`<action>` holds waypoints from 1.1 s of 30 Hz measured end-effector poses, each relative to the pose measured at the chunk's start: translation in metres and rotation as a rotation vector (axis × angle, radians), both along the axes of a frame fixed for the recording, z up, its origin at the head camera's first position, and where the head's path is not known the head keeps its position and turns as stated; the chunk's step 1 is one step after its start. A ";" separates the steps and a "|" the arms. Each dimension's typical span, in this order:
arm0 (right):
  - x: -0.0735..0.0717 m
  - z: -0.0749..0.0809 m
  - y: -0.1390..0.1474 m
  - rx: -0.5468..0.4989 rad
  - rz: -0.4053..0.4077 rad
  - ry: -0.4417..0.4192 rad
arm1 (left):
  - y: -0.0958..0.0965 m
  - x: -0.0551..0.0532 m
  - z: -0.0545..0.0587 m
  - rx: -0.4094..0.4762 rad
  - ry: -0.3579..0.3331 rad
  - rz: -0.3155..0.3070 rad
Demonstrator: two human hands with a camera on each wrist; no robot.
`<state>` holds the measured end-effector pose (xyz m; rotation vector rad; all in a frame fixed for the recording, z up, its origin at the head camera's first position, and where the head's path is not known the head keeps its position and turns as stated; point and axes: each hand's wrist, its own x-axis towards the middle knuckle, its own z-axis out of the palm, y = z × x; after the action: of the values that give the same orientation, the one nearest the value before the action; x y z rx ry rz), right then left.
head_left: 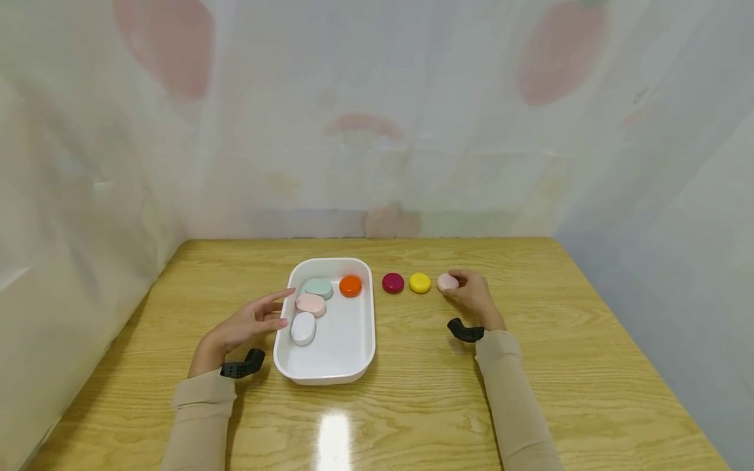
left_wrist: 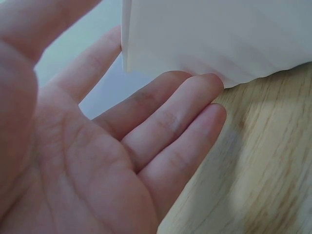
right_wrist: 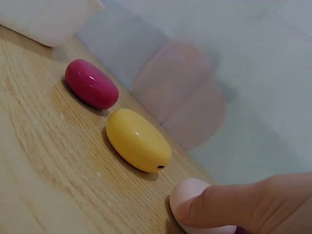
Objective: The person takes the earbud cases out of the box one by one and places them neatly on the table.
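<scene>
At the right end of a row on the table, my right hand (head_left: 474, 296) pinches a pale pink rounded disc (head_left: 446, 282), with the thumb pressed on its near side in the right wrist view. Beside it lie a glossy yellow disc (head_left: 420, 282), which has a small dark slot at one end, and a magenta disc (head_left: 393, 282). A white tray (head_left: 347, 353) stands left of the row. My left hand (head_left: 244, 324) rests against the tray's left side, fingers extended and loosely bent. In the left wrist view, the fingers (left_wrist: 168, 117) touch its outer wall.
Inside the tray lie an orange disc (head_left: 350, 286) and three oval pieces: mint green (head_left: 318, 288), pink (head_left: 311, 304) and white (head_left: 303, 328). The wooden table (head_left: 424, 405) ends at a hanging printed curtain (head_left: 377, 176). Black wrist mounts (head_left: 465, 330) sit on both wrists.
</scene>
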<state>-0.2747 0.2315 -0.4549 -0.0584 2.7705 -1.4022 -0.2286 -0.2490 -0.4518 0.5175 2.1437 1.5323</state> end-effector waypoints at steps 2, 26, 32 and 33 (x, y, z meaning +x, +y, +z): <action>0.000 0.000 0.000 0.005 0.002 -0.001 | 0.000 0.000 -0.001 0.006 0.000 -0.003; 0.018 0.045 -0.036 -0.231 0.055 0.045 | 0.002 0.000 0.001 0.022 0.014 -0.030; 0.023 0.063 -0.081 -0.255 0.209 0.051 | 0.002 0.001 0.002 0.016 0.026 -0.022; 0.024 0.066 -0.088 -0.264 0.231 0.047 | 0.002 0.001 0.002 0.013 0.026 -0.020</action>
<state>-0.2508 0.1433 -0.3890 -0.4088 2.4940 -1.7058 -0.2278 -0.2471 -0.4501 0.5645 2.1428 1.5378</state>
